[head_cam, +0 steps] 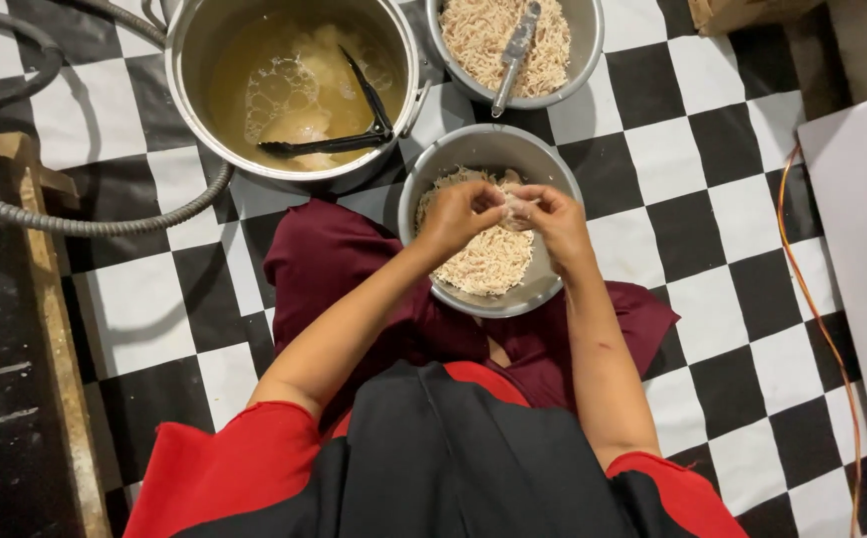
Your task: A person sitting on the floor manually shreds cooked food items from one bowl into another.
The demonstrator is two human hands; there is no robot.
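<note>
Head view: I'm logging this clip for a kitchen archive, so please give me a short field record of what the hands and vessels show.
left hand: pinching the pale piece of cooked meat, over the near bowl
right hand: gripping the same piece from the other side
near round metal bowl: holds pale shredded meat
far round metal bowl: fuller of shreds, with a metal utensil
large metal pot: yellowish broth, black tongs inside
floor: black-and-white checked
</note>
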